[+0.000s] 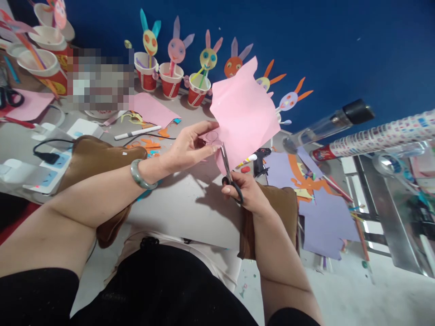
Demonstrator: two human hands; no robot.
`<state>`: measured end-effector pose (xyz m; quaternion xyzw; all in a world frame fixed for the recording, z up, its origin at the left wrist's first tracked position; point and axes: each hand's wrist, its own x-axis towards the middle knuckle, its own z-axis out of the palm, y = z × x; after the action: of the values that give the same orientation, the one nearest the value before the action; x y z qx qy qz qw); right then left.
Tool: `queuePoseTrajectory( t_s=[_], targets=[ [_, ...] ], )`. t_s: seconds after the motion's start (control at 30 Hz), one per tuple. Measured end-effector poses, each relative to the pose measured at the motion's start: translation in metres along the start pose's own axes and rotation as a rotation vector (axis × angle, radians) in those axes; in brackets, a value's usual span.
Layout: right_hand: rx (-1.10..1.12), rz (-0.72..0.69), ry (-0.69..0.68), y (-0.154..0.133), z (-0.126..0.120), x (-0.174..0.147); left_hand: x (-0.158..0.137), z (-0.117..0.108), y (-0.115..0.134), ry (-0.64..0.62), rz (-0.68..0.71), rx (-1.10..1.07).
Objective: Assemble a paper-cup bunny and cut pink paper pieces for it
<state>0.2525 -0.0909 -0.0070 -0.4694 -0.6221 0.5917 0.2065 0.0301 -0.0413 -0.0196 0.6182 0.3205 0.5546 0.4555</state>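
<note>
A large sheet of pink paper [246, 108] with an uneven edge is up in front of me, above the table. My left hand [195, 147] pinches its left side, near a round outline drawn on the paper. In my right hand [248, 190] are scissors [226, 160] with black handles, my thumb and fingers at the loops. The blades point up and lie against the paper's lower left edge, close to my left fingertips. How far the blades are apart is hard to make out.
Paper cups [171, 81] with rabbit-faced figures line the wall. A white marker [137, 132], orange scraps [151, 145] and another pink sheet [156, 108] lie left. A power strip [50, 172] sits far left. Right are a black glue gun [261, 162], purple paper [326, 222] and stacked cups [377, 136].
</note>
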Motion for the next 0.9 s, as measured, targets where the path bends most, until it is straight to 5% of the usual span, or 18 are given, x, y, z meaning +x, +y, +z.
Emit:
queuePoseTrajectory(
  t_s=[0.9],
  targets=[
    [0.002,-0.001,0.011,-0.0004,0.0035,0.0019,0.0002,-0.0001,-0.0006,-0.021,-0.050,-0.097]
  ],
)
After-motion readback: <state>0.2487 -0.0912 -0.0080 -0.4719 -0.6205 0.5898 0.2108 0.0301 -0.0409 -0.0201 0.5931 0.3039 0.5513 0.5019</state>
